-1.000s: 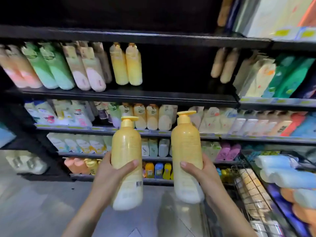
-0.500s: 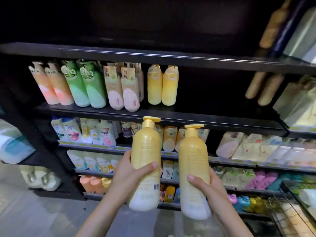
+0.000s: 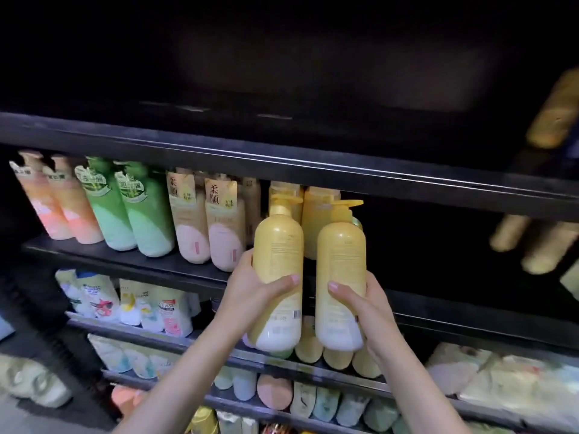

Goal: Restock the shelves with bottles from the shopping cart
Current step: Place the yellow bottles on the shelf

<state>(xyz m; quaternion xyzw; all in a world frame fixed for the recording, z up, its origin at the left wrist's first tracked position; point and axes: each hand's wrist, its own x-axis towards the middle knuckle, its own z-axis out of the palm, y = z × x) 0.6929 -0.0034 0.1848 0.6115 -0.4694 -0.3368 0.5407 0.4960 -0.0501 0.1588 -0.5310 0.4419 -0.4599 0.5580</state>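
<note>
Item: two yellow pump bottles, both in transit to shelf.

Left bottle [image 3: 277,274]: upright, held in front of the shelf face, at 9 o'clock of its twin. The left hand [image 3: 250,292] wraps its lower half, thumb across the front, fingers behind.

Right bottle [image 3: 341,277]: upright, just beside the left one, not touching. The right hand [image 3: 360,303] grips it low, thumb on the front.

Both forearms rise from 6 o'clock, converging toward the bottles.

Destination: upper stocked shelf [image 3: 131,261], where matching yellow bottles [image 3: 316,220] stand directly behind the pair; dark open space lies at 3 o'clock of them.

Step in hand, as judged: carrying to placement; neither base has reached the shelf board yet.

Next move calls for: lifting the bases over the shelf lip, keeping the pump heads under the shelf above [image 3: 282,151], then setting both down in front of or beside the matching bottles.
</note>
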